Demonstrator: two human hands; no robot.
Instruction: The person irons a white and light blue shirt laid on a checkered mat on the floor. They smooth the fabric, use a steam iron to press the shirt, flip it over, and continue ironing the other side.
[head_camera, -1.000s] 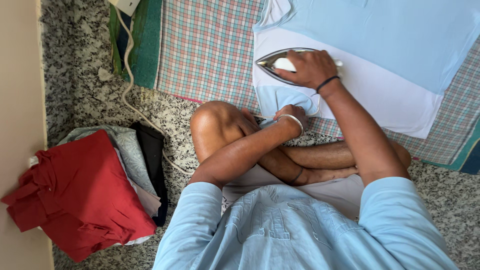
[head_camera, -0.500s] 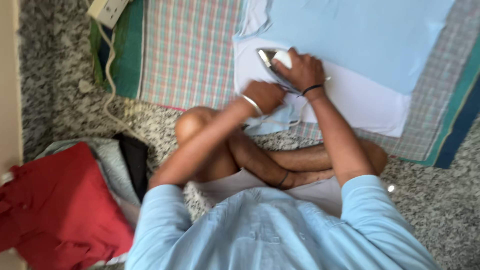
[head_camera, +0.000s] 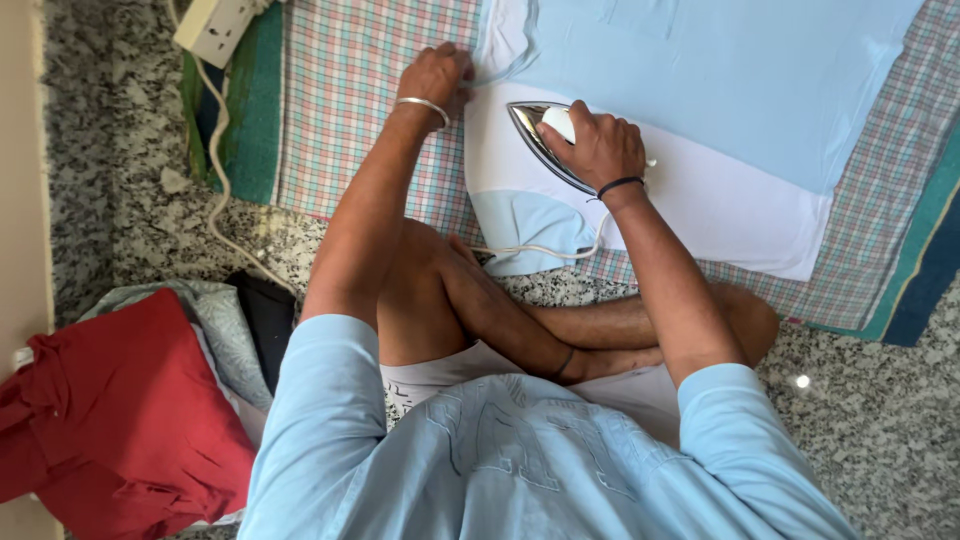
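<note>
Seen from the head camera, a person sits cross-legged on a speckled granite floor, ironing a garment spread over a checked cloth in the upper half of the frame. The right hand, a dark band at its wrist, is clamped around the white handle of an iron, whose shiny soleplate lies on the white-and-pale-blue shirt just right of upper centre. The left hand (a silver bangle on the wrist) is closed on the shirt's edge at the upper middle of the frame, fingers pinched together on the fabric where it meets the checked cloth. A white cord trails from the iron across the shirt's lower corner towards the person's knee. At the upper left corner sits a white power strip, its cable running down over the floor. In the lower left lies a heap of clothes, topped by a red garment, with grey and black pieces beside it.
</note>
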